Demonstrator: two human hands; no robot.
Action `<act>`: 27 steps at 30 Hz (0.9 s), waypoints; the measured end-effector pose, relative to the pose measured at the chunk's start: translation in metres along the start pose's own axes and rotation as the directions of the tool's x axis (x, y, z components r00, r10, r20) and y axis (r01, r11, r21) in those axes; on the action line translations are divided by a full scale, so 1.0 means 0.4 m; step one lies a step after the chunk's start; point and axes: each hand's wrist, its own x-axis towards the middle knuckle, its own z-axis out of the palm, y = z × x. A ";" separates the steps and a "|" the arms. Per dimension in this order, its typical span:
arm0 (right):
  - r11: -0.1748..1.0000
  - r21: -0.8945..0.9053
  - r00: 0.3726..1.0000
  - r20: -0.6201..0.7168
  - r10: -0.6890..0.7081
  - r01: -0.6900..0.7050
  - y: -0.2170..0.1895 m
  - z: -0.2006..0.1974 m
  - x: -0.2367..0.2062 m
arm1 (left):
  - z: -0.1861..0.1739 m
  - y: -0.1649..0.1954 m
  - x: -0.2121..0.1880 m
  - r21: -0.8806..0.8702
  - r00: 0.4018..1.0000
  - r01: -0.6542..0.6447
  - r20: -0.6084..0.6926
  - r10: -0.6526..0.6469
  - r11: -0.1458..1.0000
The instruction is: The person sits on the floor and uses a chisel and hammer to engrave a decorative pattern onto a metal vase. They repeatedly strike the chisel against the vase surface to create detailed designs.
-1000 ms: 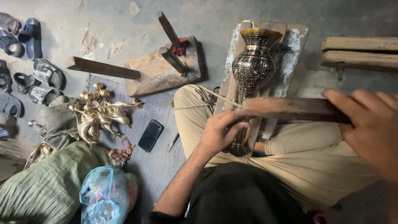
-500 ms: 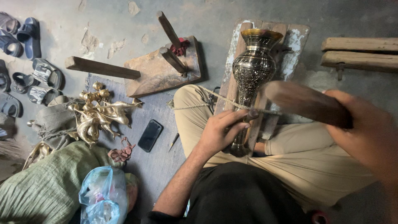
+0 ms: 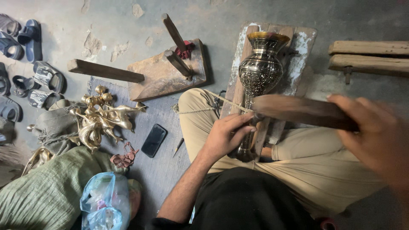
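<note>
Bracing the engraved brass vase (image 3: pixel 260 79) at its narrow stem, the left hand (image 3: pixel 226 136) is pinching a small tool; the right hand (image 3: pixel 375 136) is gripping a wooden mallet (image 3: pixel 298 110). The vase looks heavy, rigid, slick; the stem offers the best hold.

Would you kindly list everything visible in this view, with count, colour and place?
Vase: one, engraved brass, lying on the plank between the legs.
Plank: one, whitish wood, under the vase.
Wooden mallet: one, brown, blurred, above the vase's stem.
Brass figures: a cluster, golden, floor at left.
Phone: one, black, on the floor.
Sandals: several, dark, far left.
Plastic bag: one, bluish, bottom left.
Wooden block: one, brown, top centre.
Left hand: on the vase's stem.
Right hand: gripping the mallet.
</note>
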 end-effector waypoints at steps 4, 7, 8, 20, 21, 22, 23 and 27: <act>0.855 -0.490 0.975 -0.040 -0.217 0.170 -0.003 -0.018 -0.005 | -0.002 0.012 0.000 -0.042 1.000 0.015 -0.002 -0.015 0.999; 0.895 0.429 0.987 -0.145 -0.066 0.123 -0.009 -0.032 -0.015 | 0.000 0.016 0.000 -0.042 0.998 0.064 -0.004 -0.064 0.997; 0.985 0.105 0.983 -0.132 -0.126 0.140 -0.012 -0.033 -0.019 | 0.000 0.014 -0.001 -0.034 0.996 0.093 0.002 -0.093 0.995; 0.634 0.149 0.649 -0.241 -0.721 0.759 -0.163 0.216 -0.086 | 0.146 -0.032 -0.122 -0.661 0.838 0.028 -0.393 -0.378 0.750; 0.636 0.188 0.662 -0.259 -0.703 0.749 -0.189 0.241 -0.091 | 0.155 -0.041 -0.122 -0.679 0.827 0.018 -0.402 -0.393 0.734; 0.637 0.227 0.676 -0.278 -0.683 0.737 -0.217 0.262 -0.095 | 0.161 -0.053 -0.117 -0.697 0.817 0.007 -0.409 -0.406 0.717; 0.636 0.266 0.689 -0.296 -0.662 0.725 -0.237 0.275 -0.095 | 0.162 -0.066 -0.110 -0.713 0.808 -0.005 -0.416 -0.418 0.701; 0.661 0.231 0.697 -0.320 -0.642 0.714 -0.280 0.262 -0.084 | 0.158 -0.126 -0.069 -0.779 0.751 0.031 -0.395 -0.529 0.626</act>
